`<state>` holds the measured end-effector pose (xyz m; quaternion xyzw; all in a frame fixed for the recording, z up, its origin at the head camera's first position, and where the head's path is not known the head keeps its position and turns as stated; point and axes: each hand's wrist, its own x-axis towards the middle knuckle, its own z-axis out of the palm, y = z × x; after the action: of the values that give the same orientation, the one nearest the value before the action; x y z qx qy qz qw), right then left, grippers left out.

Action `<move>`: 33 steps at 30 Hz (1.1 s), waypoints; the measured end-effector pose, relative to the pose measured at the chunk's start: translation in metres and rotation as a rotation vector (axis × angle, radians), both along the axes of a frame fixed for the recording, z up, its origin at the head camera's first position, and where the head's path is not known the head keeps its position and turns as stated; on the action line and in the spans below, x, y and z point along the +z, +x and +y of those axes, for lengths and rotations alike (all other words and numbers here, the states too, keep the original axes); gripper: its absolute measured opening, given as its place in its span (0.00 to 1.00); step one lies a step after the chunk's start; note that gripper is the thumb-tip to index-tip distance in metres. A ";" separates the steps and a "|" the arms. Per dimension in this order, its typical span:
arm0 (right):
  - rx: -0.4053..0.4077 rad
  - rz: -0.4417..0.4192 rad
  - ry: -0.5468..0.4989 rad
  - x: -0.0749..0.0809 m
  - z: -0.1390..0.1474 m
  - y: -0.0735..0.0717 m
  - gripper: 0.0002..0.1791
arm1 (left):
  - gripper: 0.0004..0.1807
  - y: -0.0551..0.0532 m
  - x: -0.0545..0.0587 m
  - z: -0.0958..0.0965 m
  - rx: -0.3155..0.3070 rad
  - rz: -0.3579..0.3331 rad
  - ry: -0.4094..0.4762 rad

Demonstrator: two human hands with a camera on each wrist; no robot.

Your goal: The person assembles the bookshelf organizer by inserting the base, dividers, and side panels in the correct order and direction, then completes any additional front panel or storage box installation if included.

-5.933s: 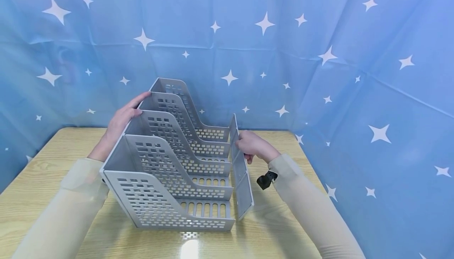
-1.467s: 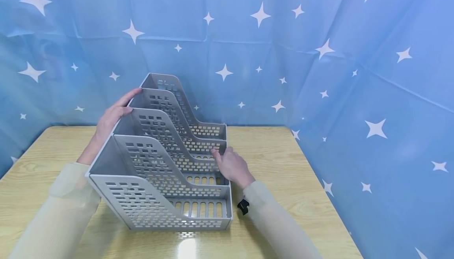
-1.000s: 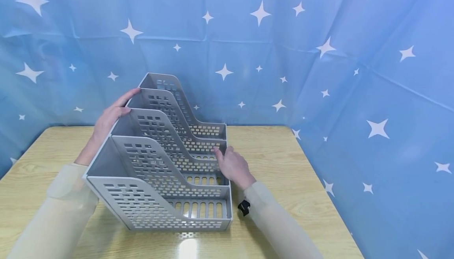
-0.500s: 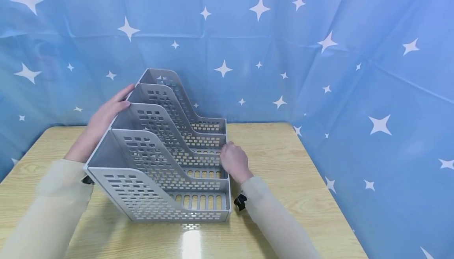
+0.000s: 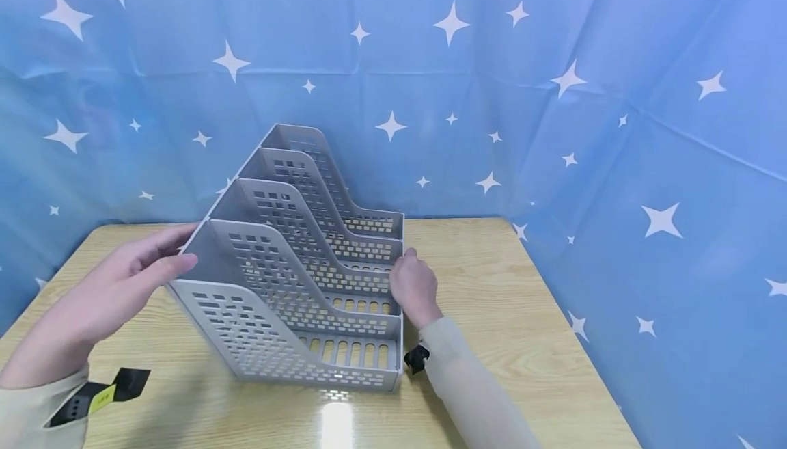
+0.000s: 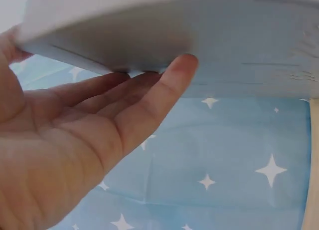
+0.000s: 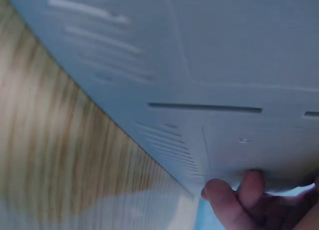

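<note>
A grey plastic file rack [image 5: 216, 257] with perforated dividers and several slots stands on the wooden table [image 5: 492, 285]. My left hand [image 5: 113, 292] holds the top edge of its tall back, the thumb lying over the inner side. In the left wrist view, the fingers [image 6: 144, 108] press against the outside of the back panel [image 6: 239, 40]. At the low front, my right hand [image 5: 415, 292] grips the middle of the long front panel [image 7: 224, 50]. Curled fingertips [image 7: 219, 192] meet its outer face in the right wrist view; the thumb is mostly hidden.
A blue curtain with white stars [image 5: 553, 39] hangs behind the table and along its right side. Black straps with small devices sit on both wrists, the left one [image 5: 101, 398] bearing a yellow label. Table surface extends right of the rack.
The front panel, earlier held apart by my right hand, now sits against the rack's front. My left hand has slid along the back edge toward the near corner. The right thumb has left the inner side.
</note>
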<state>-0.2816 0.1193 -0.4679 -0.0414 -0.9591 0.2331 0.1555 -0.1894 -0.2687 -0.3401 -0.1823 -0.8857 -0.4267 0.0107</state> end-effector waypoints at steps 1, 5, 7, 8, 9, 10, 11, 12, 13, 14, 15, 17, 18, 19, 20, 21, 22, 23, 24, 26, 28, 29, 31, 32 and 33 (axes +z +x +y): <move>0.006 -0.007 -0.011 0.001 0.001 0.000 0.15 | 0.29 0.004 0.000 0.001 0.014 0.016 -0.003; 0.065 -0.125 -0.167 0.006 0.012 -0.004 0.17 | 0.27 0.004 0.002 0.008 0.076 0.041 -0.021; 0.095 -0.227 -0.299 0.011 0.023 -0.008 0.20 | 0.27 -0.003 0.002 0.007 0.089 0.039 -0.021; 0.101 -0.263 -0.359 0.015 0.029 -0.011 0.21 | 0.27 -0.007 0.001 0.005 0.084 0.040 -0.006; 0.104 -0.286 -0.416 0.018 0.036 -0.014 0.23 | 0.27 -0.012 0.001 0.002 0.080 0.037 0.018; 0.101 -0.298 -0.455 0.020 0.044 -0.017 0.26 | 0.27 -0.018 -0.001 -0.001 0.075 0.045 0.036; 0.095 -0.299 -0.492 0.023 0.051 -0.020 0.28 | 0.26 -0.023 -0.002 -0.005 0.073 0.047 0.055; 0.087 -0.282 -0.488 0.025 0.058 -0.023 0.31 | 0.26 -0.029 -0.003 -0.008 0.074 0.049 0.077; 0.076 -0.264 -0.481 0.027 0.065 -0.027 0.32 | 0.26 -0.035 -0.003 -0.011 0.076 0.049 0.099; 0.070 -0.247 -0.476 0.028 0.072 -0.031 0.34 | 0.25 -0.041 -0.004 -0.013 0.077 0.055 0.123; 0.066 -0.233 -0.453 0.029 0.077 -0.033 0.35 | 0.24 -0.047 -0.004 -0.014 0.071 0.056 0.149; 0.086 -0.222 -0.361 0.028 0.086 -0.037 0.34 | 0.22 -0.058 -0.004 -0.015 0.073 0.051 0.204; 0.100 -0.219 -0.308 0.027 0.089 -0.039 0.32 | 0.22 -0.063 -0.003 -0.014 0.084 0.039 0.237; 0.111 -0.217 -0.262 0.025 0.092 -0.039 0.30 | 0.22 -0.067 -0.002 -0.012 0.103 0.032 0.259; 0.117 -0.210 -0.214 0.023 0.093 -0.039 0.28 | 0.23 -0.070 -0.001 -0.009 0.135 0.029 0.273; 0.122 -0.202 -0.164 0.021 0.094 -0.038 0.26 | 0.25 -0.072 0.000 -0.006 0.180 0.025 0.265; 0.121 -0.191 -0.122 0.019 0.095 -0.037 0.25 | 0.28 -0.073 0.002 -0.004 0.237 0.025 0.245; 0.108 -0.185 -0.099 0.018 0.094 -0.035 0.25 | 0.31 -0.073 0.003 -0.001 0.286 0.037 0.204; 0.086 -0.169 -0.081 0.017 0.094 -0.033 0.25 | 0.34 -0.073 0.004 0.002 0.337 0.054 0.157; 0.037 -0.144 -0.040 0.016 0.092 -0.028 0.27 | 0.39 -0.069 0.003 0.010 0.405 0.088 0.087; -0.012 -0.127 -0.007 0.017 0.089 -0.023 0.30 | 0.41 -0.063 -0.002 0.018 0.424 0.125 0.062; -0.035 -0.124 0.012 0.018 0.087 -0.021 0.30 | 0.40 -0.059 -0.006 0.023 0.419 0.141 0.055; -0.073 -0.119 0.060 0.018 0.085 -0.015 0.31 | 0.39 -0.049 -0.018 0.034 0.385 0.160 0.069; -0.088 -0.120 0.082 0.019 0.083 -0.012 0.30 | 0.38 -0.044 -0.026 0.039 0.353 0.170 0.060; -0.098 -0.125 0.109 0.019 0.082 -0.008 0.29 | 0.38 -0.040 -0.034 0.045 0.308 0.175 0.051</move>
<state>-0.2901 0.2016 -0.4489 -0.0942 -0.9750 0.1695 0.1088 -0.2291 -0.2241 -0.3737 -0.0803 -0.8879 -0.4247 0.1575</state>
